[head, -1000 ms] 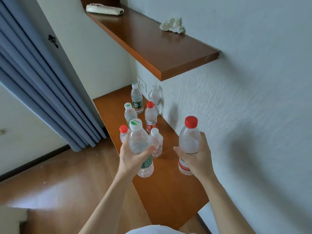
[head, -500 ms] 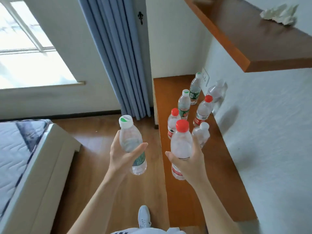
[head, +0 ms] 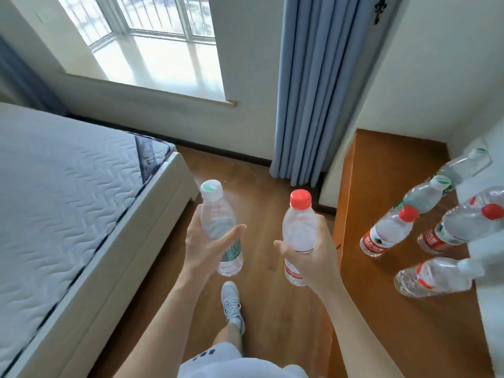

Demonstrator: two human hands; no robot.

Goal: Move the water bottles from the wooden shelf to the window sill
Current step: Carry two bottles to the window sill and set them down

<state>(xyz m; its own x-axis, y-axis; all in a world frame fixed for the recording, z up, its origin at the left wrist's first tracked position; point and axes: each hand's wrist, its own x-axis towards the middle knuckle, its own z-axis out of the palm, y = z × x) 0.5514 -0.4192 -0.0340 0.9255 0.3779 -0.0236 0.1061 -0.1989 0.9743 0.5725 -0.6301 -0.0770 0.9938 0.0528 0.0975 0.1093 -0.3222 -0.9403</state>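
Observation:
My left hand (head: 208, 248) grips a clear bottle with a white-and-green cap (head: 218, 222), held upright over the wooden floor. My right hand (head: 313, 255) grips a clear bottle with a red cap (head: 298, 227), also upright, just left of the wooden shelf (head: 381, 170). Several more water bottles stand on that shelf at the right edge of view, among them a red-capped one (head: 387, 233) and a white-capped one (head: 433, 274). The pale window sill (head: 163, 66) lies ahead at the upper left, beyond the floor.
A bed with a quilted mattress (head: 60, 197) and white frame fills the left side. Blue curtains (head: 316, 85) hang between the window and the shelf. A strip of wooden floor (head: 261, 186) runs between bed and shelf. My shoe (head: 231, 301) is on it.
The view has swung left from the shelf toward the window. Both hands carried their bottles off the shelf and out over the floor; the sill is now in sight.

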